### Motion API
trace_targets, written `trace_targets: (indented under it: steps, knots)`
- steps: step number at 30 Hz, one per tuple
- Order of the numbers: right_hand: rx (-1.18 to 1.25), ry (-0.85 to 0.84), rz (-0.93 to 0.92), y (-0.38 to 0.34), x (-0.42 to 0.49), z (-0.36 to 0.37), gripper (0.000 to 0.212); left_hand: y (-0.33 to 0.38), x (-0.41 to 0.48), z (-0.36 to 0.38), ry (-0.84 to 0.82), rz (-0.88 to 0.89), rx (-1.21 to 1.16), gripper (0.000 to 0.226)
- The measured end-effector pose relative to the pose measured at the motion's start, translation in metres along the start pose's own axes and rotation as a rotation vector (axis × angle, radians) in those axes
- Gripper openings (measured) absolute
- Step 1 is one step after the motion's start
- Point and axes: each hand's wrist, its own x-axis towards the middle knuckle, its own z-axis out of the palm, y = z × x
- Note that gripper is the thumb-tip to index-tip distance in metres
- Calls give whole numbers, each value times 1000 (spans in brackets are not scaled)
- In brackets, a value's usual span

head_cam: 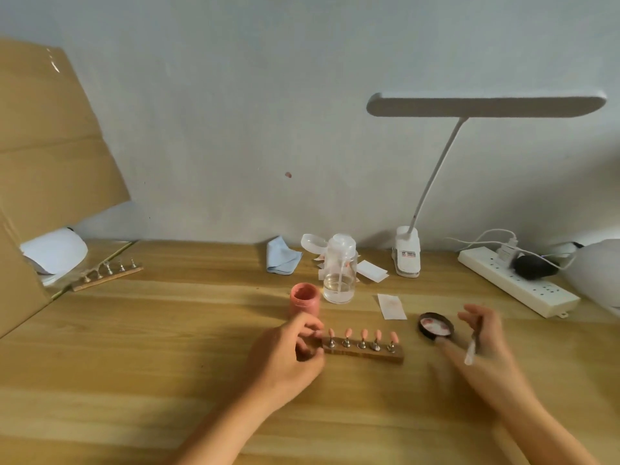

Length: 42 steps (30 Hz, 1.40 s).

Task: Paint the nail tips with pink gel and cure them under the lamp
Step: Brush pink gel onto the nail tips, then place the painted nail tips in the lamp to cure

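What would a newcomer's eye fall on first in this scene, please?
Most likely the row of five pink nail tips standing on a wooden holder at the front centre of the table, its left end held by the left hand. Just right of it, the blurred right hand holds a brush beside a small dark dish. A white clip lamp stretches over the table's right rear.

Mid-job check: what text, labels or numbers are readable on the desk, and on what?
On the lamp clamp: a small label with dark and red marks, too blurred to read.
On the jar, bottle, power strip, stand and brush: no text shows.
Nothing here is legible.
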Motion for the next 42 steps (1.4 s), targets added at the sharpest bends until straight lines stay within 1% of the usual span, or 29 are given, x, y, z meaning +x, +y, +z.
trace_targets:
  steps: [2,4,5,6,7,9,10,12,14,18,20,22,24,25,27,30,32,35,40,42]
  knots:
    - [-157,-87,19,5,2,-2,78,-2,2,0,93,-53,-88,28]
    - [-290,-103,-3,4,3,-2,82,-4,7,0,251,-103,-132,34]
    - [-348,-95,-12,2,5,-2,81,-6,9,-2,304,-139,-141,39]
    - [-393,-82,-21,0,6,-2,79,-7,11,-4,319,-190,-139,43]
    - [-415,-64,-31,-1,8,-1,75,-9,14,-6,288,-253,-120,47]
    - [-378,-20,-38,-3,11,-1,67,-13,22,-11,137,-357,-55,57]
    - [-336,6,-34,-3,13,0,66,-14,27,-12,70,-385,-52,57]
    - [-271,46,-27,-1,14,1,67,-11,38,-12,-4,-419,-92,50]
    - [-204,78,-34,2,15,2,68,-7,45,-7,-10,-430,-91,45]
    - [19,148,-38,5,15,-1,66,-5,48,5,124,-431,-65,45]
    - [99,177,-38,6,17,-2,65,-2,42,4,196,-416,-155,46]
    - [179,213,-69,6,15,-3,63,7,32,-3,296,-396,-322,53]
    - [228,246,-133,2,10,-4,62,21,25,-11,375,-325,-424,56]
    - [228,247,-179,-1,5,-5,64,30,22,-13,371,-262,-441,54]
    - [205,210,-309,-11,-6,-3,68,50,17,-15,279,-120,-432,48]
    - [77,73,-526,-28,-21,-1,70,71,6,-3,112,43,-301,44]
    - [1,4,-612,-35,-26,-2,72,74,0,9,71,101,-232,43]
    - [65,-77,-579,-39,-30,-8,70,74,-4,16,71,142,-155,43]
    - [342,-231,-413,-43,-33,-12,69,72,-5,16,185,232,39,49]
    - [405,-289,-378,-45,-34,-11,69,74,-7,19,194,263,101,51]
